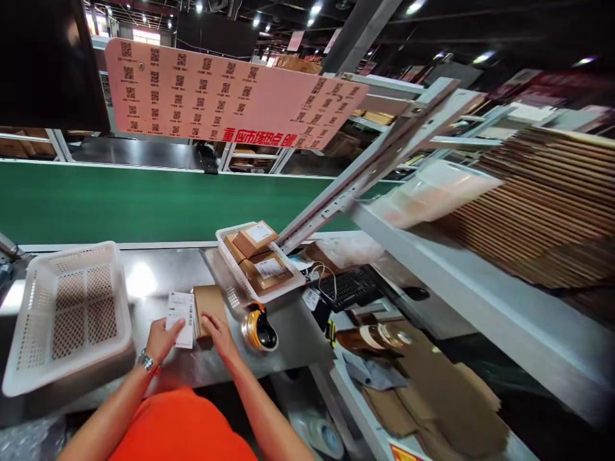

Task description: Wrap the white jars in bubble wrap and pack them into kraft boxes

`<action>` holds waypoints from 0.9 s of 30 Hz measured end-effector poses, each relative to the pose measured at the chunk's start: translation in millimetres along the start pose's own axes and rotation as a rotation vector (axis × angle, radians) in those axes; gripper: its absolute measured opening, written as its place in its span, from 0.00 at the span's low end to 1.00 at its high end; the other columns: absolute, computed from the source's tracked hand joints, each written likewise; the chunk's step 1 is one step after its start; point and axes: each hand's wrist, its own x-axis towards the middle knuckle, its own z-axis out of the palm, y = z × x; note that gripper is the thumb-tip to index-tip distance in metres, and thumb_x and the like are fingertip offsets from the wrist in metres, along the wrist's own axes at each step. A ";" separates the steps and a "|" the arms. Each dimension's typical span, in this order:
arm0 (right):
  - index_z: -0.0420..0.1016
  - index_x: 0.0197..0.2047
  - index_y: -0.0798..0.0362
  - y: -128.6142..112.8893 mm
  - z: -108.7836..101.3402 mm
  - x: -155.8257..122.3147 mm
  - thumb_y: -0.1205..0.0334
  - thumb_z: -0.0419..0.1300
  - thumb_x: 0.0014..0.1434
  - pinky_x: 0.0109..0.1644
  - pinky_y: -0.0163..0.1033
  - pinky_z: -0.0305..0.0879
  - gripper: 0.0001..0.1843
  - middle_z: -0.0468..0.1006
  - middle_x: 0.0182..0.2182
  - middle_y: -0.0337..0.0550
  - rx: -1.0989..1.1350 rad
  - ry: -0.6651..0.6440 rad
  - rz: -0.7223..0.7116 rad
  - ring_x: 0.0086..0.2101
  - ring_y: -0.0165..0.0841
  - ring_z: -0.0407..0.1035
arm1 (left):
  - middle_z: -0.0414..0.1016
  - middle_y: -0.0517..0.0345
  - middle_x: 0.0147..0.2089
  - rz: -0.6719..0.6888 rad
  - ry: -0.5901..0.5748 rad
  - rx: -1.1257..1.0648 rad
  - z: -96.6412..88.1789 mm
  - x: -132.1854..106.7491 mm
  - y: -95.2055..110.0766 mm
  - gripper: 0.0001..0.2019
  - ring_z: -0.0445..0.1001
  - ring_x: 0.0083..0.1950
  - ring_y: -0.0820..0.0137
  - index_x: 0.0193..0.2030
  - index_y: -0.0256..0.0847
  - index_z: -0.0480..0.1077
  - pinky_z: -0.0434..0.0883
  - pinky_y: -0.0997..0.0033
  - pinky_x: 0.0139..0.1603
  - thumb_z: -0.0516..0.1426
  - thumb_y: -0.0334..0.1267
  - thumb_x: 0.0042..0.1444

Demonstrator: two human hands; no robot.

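Left hand (161,339) pinches a label (181,312). Right hand (217,331) lies open and flat on the box (211,299), just right of it, on the table (158,272).

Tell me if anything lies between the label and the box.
Nothing visible does. The left hand holds the label right beside the box, at its left side. The right hand rests on the box's near end only.

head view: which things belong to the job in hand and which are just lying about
In hand: label in the left hand; small box under the right hand.
Lying about: tape dispenser, basket of parcels, white basket at left, keyboard, cardboard stack.
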 end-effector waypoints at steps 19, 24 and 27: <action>0.91 0.39 0.48 68.8 -97.3 -155.4 0.32 0.85 0.44 0.52 0.47 0.82 0.31 0.90 0.41 0.47 1.022 0.029 0.164 0.43 0.43 0.84 | 0.88 0.48 0.34 -0.098 -0.016 -0.391 190.6 -70.8 15.9 0.11 0.83 0.29 0.66 0.40 0.35 0.83 0.74 0.74 0.25 0.73 0.41 0.56; 0.91 0.39 0.50 99.3 -118.7 -179.8 0.35 0.86 0.43 0.54 0.48 0.83 0.31 0.91 0.40 0.48 1.039 0.025 0.168 0.42 0.43 0.84 | 0.87 0.51 0.31 -0.137 0.032 -0.393 230.0 -94.4 12.6 0.11 0.83 0.27 0.67 0.39 0.36 0.83 0.76 0.74 0.25 0.74 0.40 0.55; 0.91 0.39 0.52 116.2 -129.6 -193.1 0.36 0.86 0.44 0.52 0.45 0.83 0.31 0.91 0.39 0.49 1.053 0.034 0.175 0.41 0.41 0.85 | 0.86 0.52 0.30 -0.143 0.031 -0.414 252.0 -106.7 8.9 0.14 0.82 0.27 0.68 0.37 0.36 0.82 0.76 0.74 0.26 0.76 0.43 0.54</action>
